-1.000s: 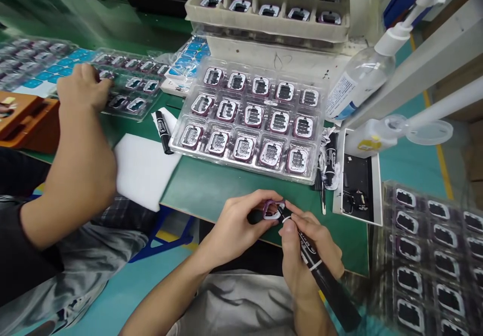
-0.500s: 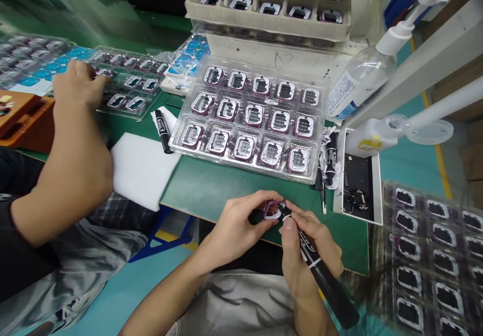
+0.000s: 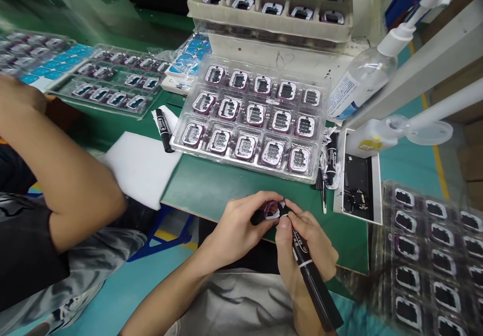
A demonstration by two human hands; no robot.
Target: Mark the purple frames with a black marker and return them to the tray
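Observation:
Between its thumb and fingers, my left hand (image 3: 237, 230) holds a small purple and white frame part (image 3: 272, 210) near the front edge of the green table (image 3: 211, 185). My right hand (image 3: 307, 240) grips a black marker (image 3: 315, 285), its tip end at the right side of the part. The exact contact of the tip is too small to tell. Beyond my hands lies a clear tray (image 3: 245, 162) filled with several similar parts in rows.
A co-worker's arm (image 3: 71, 180) is at the left, beside a white foam sheet (image 3: 141, 170) and another marker (image 3: 164, 131). At the right are a pump bottle (image 3: 362, 79), a white box (image 3: 339, 195) and another tray of parts (image 3: 418, 255). A beige tray (image 3: 264, 21) stands behind.
The marker in my right hand has swung slightly left and steeper. The co-worker's hand has drawn back left from the far tray. My left hand has barely moved.

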